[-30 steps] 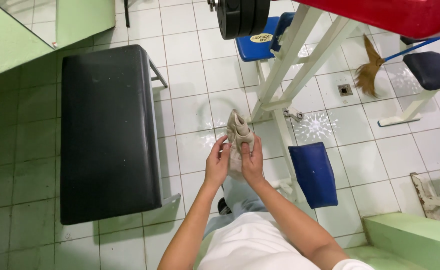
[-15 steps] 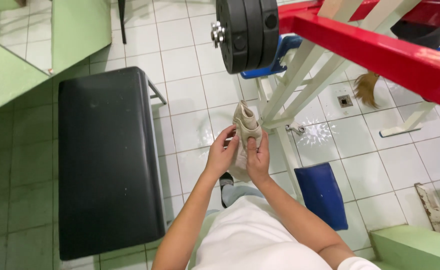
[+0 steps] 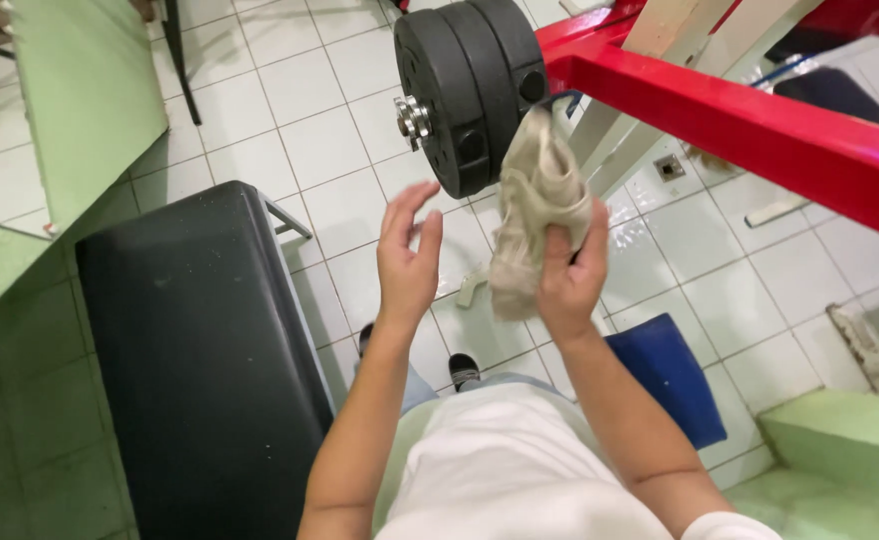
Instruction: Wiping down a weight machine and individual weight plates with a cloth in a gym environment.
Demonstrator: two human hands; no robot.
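Right hand: raised at chest height, fingers curled tight round a bunched cloth, thumb on the near side.
Cloth: beige, crumpled, hanging from the right fist; upper end up against the black weight plates, lower end drooping below the knuckles.
Left hand: raised just beside the cloth, palm turned toward it, fingers spread wide and slightly bent, holding nothing; a narrow gap between it and the cloth.
Weight plates: black discs stacked on a bar end with a metal collar, directly above and behind both hands; edge of the nearest disc meeting the top of the cloth.
Red frame: thick red beam slanting from the plates toward the right edge, above the right forearm.
White uprights: pale struts crossing under the red beam, behind the cloth.
Desk: black padded bench with metal legs, left of the left forearm, well apart from the cloth.
Blue pad: low on the floor, just right of the right forearm.
Floor: white square tiles, wet-looking patches near the uprights.
Green steps: lower right corner; further green surfaces along the left edge.
Clothing: white shirt and pale trousers at the bottom centre, dark shoe tips on the tiles beneath the hands.
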